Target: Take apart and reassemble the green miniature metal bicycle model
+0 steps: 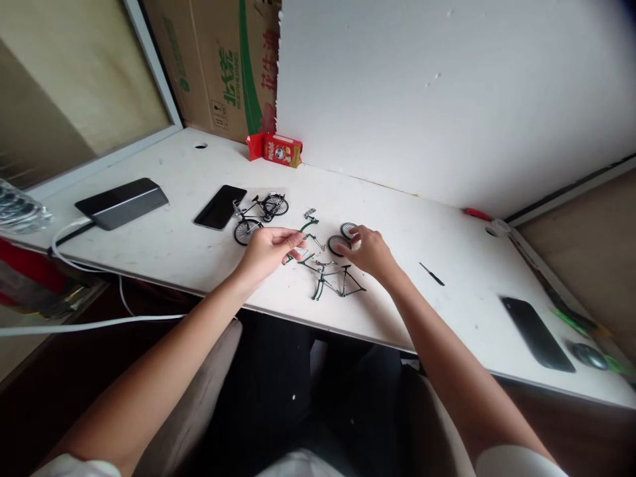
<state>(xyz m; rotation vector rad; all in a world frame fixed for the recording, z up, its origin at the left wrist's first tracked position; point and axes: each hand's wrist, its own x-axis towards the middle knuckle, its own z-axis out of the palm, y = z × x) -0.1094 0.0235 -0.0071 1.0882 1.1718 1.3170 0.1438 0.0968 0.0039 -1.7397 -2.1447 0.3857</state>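
Observation:
My left hand [271, 250] hovers over the white table [163, 245], fingers pinched on a small green part near a curved green mudguard piece [309, 225]. My right hand [370, 252] rests on the table, its fingers closed on a small black wheel [338, 245]; a second wheel [348, 228] lies just behind it. A green model bicycle frame [338, 279] lies between and in front of both hands, with small metal parts [311, 213] beyond. An assembled black model bicycle [259, 214] stands to the left of my left hand.
A black phone [220, 207] lies left of the assembled bicycle, a grey box [122, 202] with a white cable further left. A red carton [276, 148] stands at the back. A small screwdriver [431, 273], another phone [537, 333] and a mouse [589, 356] lie to the right.

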